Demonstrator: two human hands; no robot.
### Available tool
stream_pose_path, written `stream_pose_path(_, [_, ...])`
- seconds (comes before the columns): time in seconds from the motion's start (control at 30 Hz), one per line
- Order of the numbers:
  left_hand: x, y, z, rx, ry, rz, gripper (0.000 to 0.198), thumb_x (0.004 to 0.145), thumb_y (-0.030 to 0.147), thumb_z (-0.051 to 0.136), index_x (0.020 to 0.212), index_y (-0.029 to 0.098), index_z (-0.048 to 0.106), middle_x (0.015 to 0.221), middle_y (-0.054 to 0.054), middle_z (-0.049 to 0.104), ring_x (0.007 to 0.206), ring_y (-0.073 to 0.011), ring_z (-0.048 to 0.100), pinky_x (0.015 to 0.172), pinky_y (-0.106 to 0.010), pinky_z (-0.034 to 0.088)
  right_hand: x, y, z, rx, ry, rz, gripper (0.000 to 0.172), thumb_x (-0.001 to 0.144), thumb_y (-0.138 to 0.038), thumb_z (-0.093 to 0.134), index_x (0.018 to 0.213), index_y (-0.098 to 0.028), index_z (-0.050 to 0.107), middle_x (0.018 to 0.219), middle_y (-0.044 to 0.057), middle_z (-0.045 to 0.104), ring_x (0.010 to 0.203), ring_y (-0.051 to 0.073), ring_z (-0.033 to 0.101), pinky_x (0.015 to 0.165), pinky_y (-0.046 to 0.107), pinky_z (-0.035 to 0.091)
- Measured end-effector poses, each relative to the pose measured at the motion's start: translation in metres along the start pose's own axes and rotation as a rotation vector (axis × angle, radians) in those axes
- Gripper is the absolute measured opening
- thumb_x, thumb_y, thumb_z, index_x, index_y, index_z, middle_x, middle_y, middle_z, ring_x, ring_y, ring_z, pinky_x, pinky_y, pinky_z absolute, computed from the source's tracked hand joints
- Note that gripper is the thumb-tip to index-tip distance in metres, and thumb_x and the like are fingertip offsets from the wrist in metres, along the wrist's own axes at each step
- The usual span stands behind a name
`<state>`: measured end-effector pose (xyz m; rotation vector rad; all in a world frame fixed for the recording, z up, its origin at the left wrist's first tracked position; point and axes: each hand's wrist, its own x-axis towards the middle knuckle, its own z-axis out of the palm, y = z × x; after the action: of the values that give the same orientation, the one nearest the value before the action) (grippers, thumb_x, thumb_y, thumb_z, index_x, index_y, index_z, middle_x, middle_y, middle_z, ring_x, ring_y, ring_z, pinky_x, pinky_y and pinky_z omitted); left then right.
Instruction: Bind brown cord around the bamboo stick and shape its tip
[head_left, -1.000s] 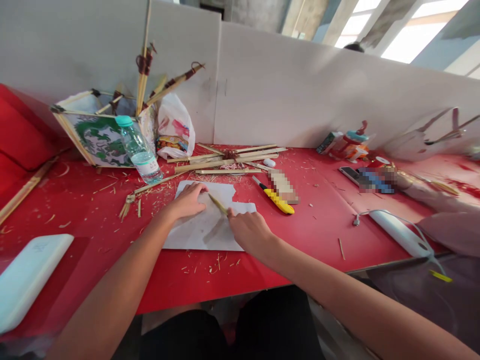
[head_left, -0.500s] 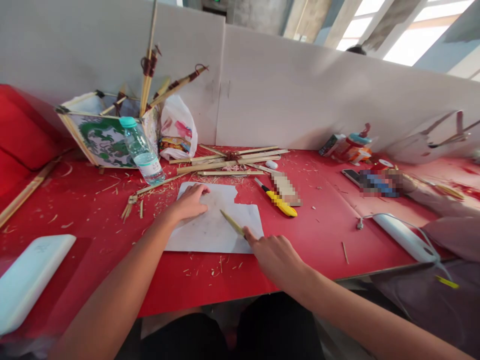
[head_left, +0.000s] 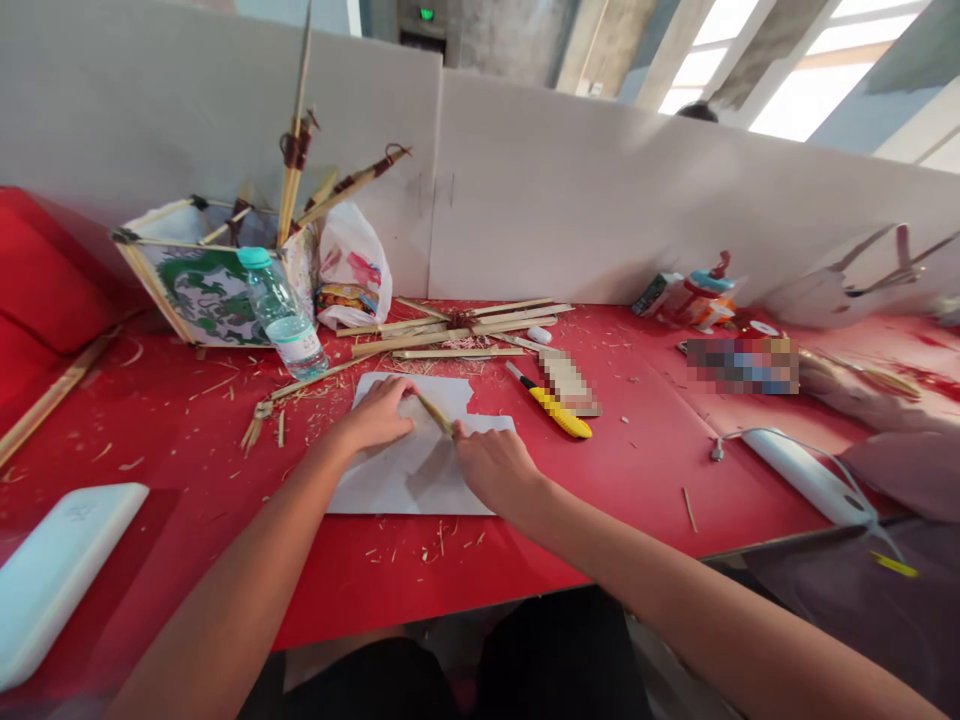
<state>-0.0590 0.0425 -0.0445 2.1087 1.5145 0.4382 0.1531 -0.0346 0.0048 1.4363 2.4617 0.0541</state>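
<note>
A white sheet of paper (head_left: 397,475) with a notched upper right edge lies on the red table (head_left: 360,590). My left hand (head_left: 379,412) rests on its upper left part, fingers spread a little, nothing seen in it. My right hand (head_left: 495,462) grips a pointed bamboo piece (head_left: 433,412) over the paper, its tip pointing up and left close to my left fingers. To the right of the paper lies a yellow utility knife (head_left: 562,415).
Bamboo strips (head_left: 465,325) and shavings lie behind the paper. At the back left stand a water bottle (head_left: 289,325), a dragon-patterned box (head_left: 210,290) and a plastic bag (head_left: 356,265). White power bank (head_left: 71,570) at left; another person's arm (head_left: 862,400) at right.
My right hand has moved left and up with the bamboo piece, bringing its tip close to my left hand. My left hand has stayed nearly in place. The view has shifted slightly.
</note>
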Motion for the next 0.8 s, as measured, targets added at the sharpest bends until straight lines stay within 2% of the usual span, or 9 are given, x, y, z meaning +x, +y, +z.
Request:
stream_pose_path(0.1, [0.0,0.001,0.0,0.007,0.001,-0.006,0.041,0.074,0.02,0.064,0.114,0.021,0.054,0.128,-0.013,0.06,0.124,-0.0312,0.056,0.109,-0.044,0.045,0.01,-0.004,-0.001,0.008,0.016,-0.003,0.055,0.094,0.001,0.043,0.149,0.003,0.047,0.092,0.021,0.078,0.089,0.03,0.079,0.068,0.037,0.057])
stream_pose_path(0.17, [0.001,0.0,0.0,0.005,0.003,-0.013,0.042,0.073,0.02,0.064,0.114,0.021,0.054,0.128,-0.013,0.06,0.124,-0.0312,0.056,0.108,-0.044,0.046,0.006,-0.004,-0.001,0.008,0.01,0.001,0.056,0.094,0.001,0.041,0.15,0.003,0.045,0.092,0.02,0.078,0.089,0.03,0.079,0.067,0.037,0.057])
stream_pose_path(0.27, [0.001,-0.001,0.001,-0.01,0.006,-0.017,0.043,0.074,0.019,0.064,0.115,0.022,0.054,0.129,-0.012,0.06,0.125,-0.0297,0.057,0.109,-0.043,0.046,-0.015,-0.001,0.002,-0.014,-0.052,0.011,0.061,0.092,0.002,0.044,0.153,0.001,0.042,0.087,0.018,0.078,0.083,0.029,0.079,0.063,0.035,0.055])
stream_pose_path(0.37, [0.001,-0.003,0.002,-0.021,0.009,-0.017,0.043,0.073,0.019,0.063,0.115,0.022,0.054,0.13,-0.011,0.06,0.126,-0.0294,0.056,0.11,-0.042,0.045,-0.047,0.005,0.008,-0.073,-0.18,-0.001,0.08,0.085,0.004,0.052,0.161,-0.006,0.031,0.084,0.013,0.078,0.079,0.026,0.079,0.059,0.031,0.053])
stream_pose_path(0.5, [0.002,-0.004,0.003,-0.025,0.014,-0.015,0.043,0.072,0.018,0.064,0.113,0.024,0.054,0.129,-0.011,0.06,0.126,-0.03,0.056,0.109,-0.042,0.046,-0.074,0.011,0.015,-0.137,-0.23,-0.029,0.093,0.08,0.004,0.057,0.165,-0.013,0.024,0.084,0.01,0.079,0.076,0.026,0.078,0.057,0.03,0.052])
stream_pose_path(0.6, [0.001,-0.004,0.003,-0.023,0.015,-0.007,0.042,0.072,0.018,0.064,0.113,0.024,0.054,0.129,-0.011,0.06,0.126,-0.0302,0.056,0.109,-0.043,0.045,-0.06,0.01,0.014,-0.117,-0.176,-0.022,0.082,0.085,0.002,0.054,0.162,-0.008,0.03,0.084,0.012,0.078,0.077,0.026,0.078,0.058,0.029,0.052])
stream_pose_path(0.73, [0.0,-0.003,0.002,-0.022,0.013,-0.009,0.042,0.073,0.019,0.064,0.113,0.023,0.053,0.129,-0.011,0.06,0.126,-0.0297,0.056,0.109,-0.044,0.046,-0.014,0.002,0.003,-0.033,-0.053,0.003,0.061,0.092,0.001,0.044,0.153,0.0,0.041,0.089,0.019,0.078,0.085,0.028,0.079,0.065,0.034,0.056])
stream_pose_path(0.8, [0.0,-0.002,0.002,-0.025,0.009,-0.018,0.044,0.073,0.021,0.064,0.115,0.022,0.053,0.129,-0.012,0.06,0.126,-0.0297,0.057,0.108,-0.043,0.047,0.001,-0.001,-0.002,-0.014,-0.025,0.003,0.056,0.094,0.001,0.041,0.151,0.002,0.044,0.094,0.021,0.078,0.09,0.029,0.079,0.068,0.036,0.056])
